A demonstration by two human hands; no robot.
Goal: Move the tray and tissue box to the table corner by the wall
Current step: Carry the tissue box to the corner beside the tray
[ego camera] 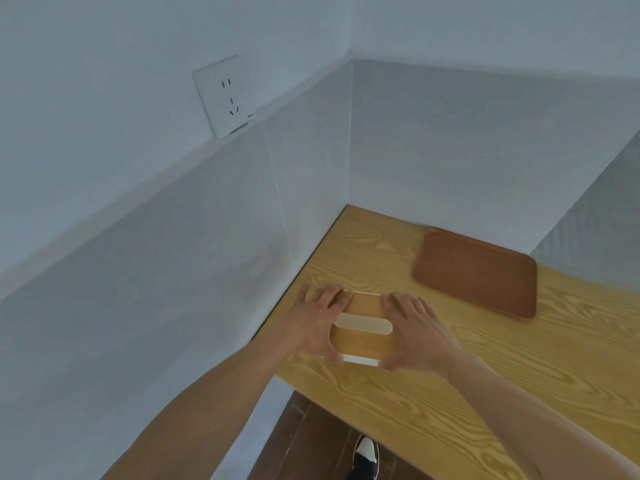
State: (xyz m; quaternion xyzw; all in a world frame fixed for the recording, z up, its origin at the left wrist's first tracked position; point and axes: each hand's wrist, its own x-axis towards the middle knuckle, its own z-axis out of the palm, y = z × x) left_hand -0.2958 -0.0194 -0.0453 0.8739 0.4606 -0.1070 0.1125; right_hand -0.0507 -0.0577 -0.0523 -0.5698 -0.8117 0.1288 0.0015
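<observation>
The tissue box (pixel 363 337) has a wood-grain lid with a pale oval slot and a white base. It rests on the yellow wooden table (pixel 450 375) near the left wall. My left hand (pixel 315 323) grips its left end and my right hand (pixel 415 334) grips its right end. A brown rectangular tray (pixel 476 271) lies flat and empty farther back, against the rear wall, to the right of the table's corner.
White walls meet at the table's far-left corner (pixel 348 209). A wall socket (pixel 223 95) sits high on the left wall. The table's near edge drops to a dark brown floor, where a black-and-white shoe (pixel 365 455) shows.
</observation>
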